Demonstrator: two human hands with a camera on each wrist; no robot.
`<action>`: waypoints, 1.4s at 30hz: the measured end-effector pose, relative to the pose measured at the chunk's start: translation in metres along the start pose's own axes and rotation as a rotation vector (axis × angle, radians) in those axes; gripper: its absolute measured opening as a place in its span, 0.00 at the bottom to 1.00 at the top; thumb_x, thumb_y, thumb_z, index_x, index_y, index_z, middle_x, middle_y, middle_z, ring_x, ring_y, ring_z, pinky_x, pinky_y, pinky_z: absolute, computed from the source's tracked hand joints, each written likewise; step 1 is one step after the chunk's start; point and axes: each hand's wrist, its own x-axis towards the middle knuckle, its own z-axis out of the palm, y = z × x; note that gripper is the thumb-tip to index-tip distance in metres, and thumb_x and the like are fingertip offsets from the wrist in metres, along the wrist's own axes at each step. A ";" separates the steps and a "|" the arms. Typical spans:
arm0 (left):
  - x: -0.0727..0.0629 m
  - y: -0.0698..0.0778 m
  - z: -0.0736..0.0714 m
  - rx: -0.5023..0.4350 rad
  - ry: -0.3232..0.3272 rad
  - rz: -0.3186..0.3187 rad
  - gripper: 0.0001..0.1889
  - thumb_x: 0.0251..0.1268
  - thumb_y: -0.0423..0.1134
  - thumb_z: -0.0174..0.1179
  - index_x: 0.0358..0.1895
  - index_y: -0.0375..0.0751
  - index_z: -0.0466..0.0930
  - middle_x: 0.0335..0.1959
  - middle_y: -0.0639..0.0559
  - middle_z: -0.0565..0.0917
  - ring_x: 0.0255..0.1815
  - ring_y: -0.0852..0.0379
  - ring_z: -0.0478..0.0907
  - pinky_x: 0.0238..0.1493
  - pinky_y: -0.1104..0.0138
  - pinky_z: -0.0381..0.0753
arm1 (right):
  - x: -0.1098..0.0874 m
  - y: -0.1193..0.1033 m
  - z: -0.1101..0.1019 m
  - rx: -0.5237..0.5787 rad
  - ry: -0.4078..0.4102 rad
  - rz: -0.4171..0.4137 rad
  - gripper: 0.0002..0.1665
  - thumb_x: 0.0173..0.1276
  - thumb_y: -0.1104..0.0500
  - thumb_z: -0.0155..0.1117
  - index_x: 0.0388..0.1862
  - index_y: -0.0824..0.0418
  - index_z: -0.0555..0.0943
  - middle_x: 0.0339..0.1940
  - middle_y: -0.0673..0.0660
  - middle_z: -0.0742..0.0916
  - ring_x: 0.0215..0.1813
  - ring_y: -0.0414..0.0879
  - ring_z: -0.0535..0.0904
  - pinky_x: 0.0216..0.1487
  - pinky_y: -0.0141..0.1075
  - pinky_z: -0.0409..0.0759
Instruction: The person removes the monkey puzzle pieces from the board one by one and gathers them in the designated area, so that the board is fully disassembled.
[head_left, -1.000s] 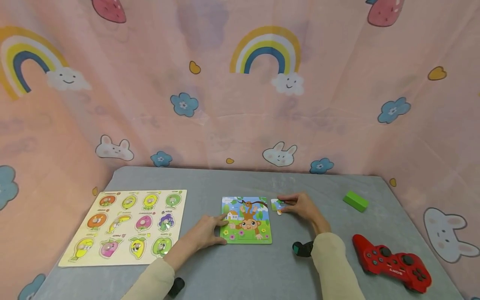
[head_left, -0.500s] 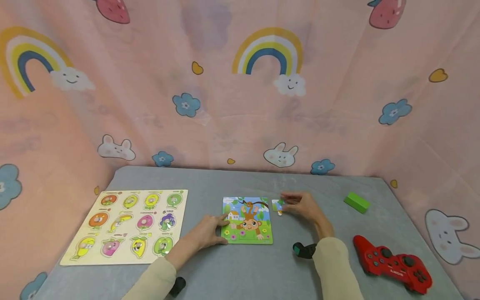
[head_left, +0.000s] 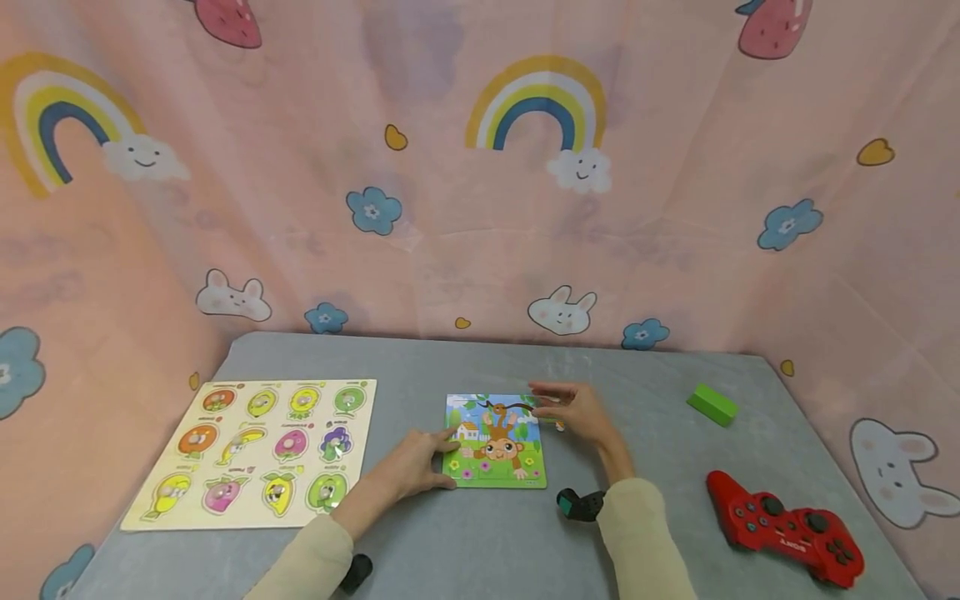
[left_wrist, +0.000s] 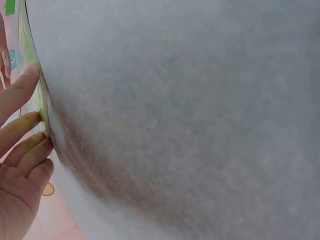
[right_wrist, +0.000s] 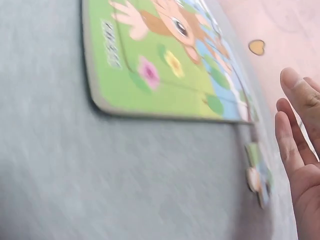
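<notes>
A square jigsaw puzzle with a monkey picture lies flat on the grey table. At its left side the left hand touches the board, the index finger on top and the thumb at the near left corner. In the left wrist view, that hand's fingers rest along the board's edge. Over the puzzle's far right corner hovers the right hand, its fingers extended and nothing visible between them. A loose puzzle piece lies on the table beside the board; the right hand mostly hides it in the head view.
A cream board of fruit pictures lies to the left. On the right are a green block and a red game controller. Pink patterned cloth hangs behind the table.
The right hand has left the loose piece and moved left to the puzzle's far right corner. The piece stays on the table. The left hand keeps its place on the board.
</notes>
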 end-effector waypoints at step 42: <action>0.002 -0.001 0.000 0.009 -0.014 0.001 0.29 0.46 0.39 0.76 0.53 0.32 0.81 0.62 0.36 0.74 0.60 0.38 0.73 0.58 0.53 0.75 | 0.041 -0.027 0.057 -0.570 -0.196 0.070 0.23 0.48 0.66 0.78 0.44 0.62 0.81 0.48 0.60 0.79 0.53 0.55 0.74 0.57 0.50 0.74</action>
